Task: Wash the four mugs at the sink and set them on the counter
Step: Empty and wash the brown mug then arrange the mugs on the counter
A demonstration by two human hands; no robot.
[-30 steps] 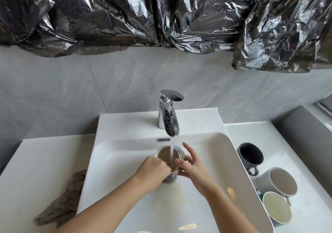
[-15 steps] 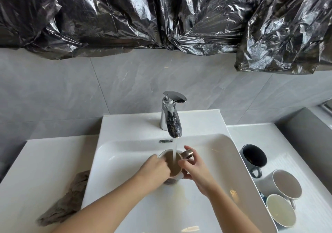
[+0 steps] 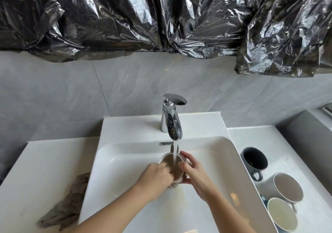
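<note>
**A:** What can't you make out?

**B:** The lower part of the mug (image 3: 170,168). Both hands cover its wall and its base is lost between them, low in the sink (image 3: 125,161). I can't find its handle; it may be behind the right hand (image 3: 195,176). The left hand (image 3: 155,177) hides its own thumb. Both forearms are cut off at the bottom edge.

**A:** Where exactly is the mug?

**B:** Inside the basin, right under the faucet (image 3: 172,123). The stream of water (image 3: 174,153) falls straight into it.

**A:** Which way does it point?

**B:** Its mouth faces up toward the spout. The long axis stands near upright, with the base toward the bottom of the basin. I can't tell any tilt for sure.

**A:** And the fingers?

**B:** The left fingers hook over the near left rim, with their tips inside the mug. The right hand wraps the right side, thumb on the near rim and fingers curled round the far wall.

**A:** The others?

**B:** Three stand mouth up on the counter (image 3: 296,148) to the right of the sink. The dark mug (image 3: 254,159) is farthest back, its handle toward the viewer. The grey-lined mug (image 3: 287,187) is next, then the pale mug (image 3: 282,214). Something blue shows between these two, too small to tell.

**A:** On the left?

**B:** A crumpled grey cloth (image 3: 66,207) lies against the sink's outer edge. Black plastic sheeting (image 3: 161,17) hangs across the top.
</note>
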